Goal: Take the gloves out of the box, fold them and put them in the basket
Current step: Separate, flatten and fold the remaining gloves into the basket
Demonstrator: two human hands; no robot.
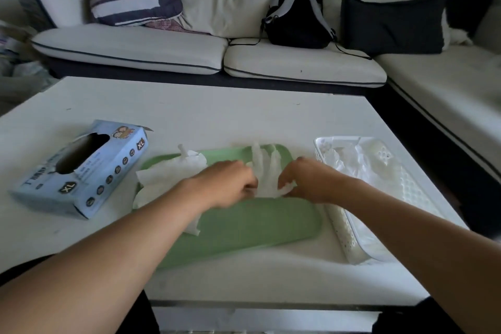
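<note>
Glove work sits at the centre: a thin, translucent white plastic glove [264,171] lies on the flat pale-green tray [257,225], its fingers pointing toward 12 o'clock, spread out there probably so it can be folded on a smooth surface. Both hands pinch its cuff end, the left hand [230,182] with fingers curled at the glove's 9 o'clock edge, the right hand [303,179] at its 3 o'clock edge, likely about to fold it. At 9 o'clock on the tray a crumpled pile of more white gloves [168,179] waits, partly under the left forearm. Further out at 9 o'clock lies the light-blue cardboard glove box [89,171], oval opening up. At 3 o'clock, just beside the tray, the white perforated plastic basket [406,198] holds some gloves already. All rest on the white worktop [217,114].
</note>
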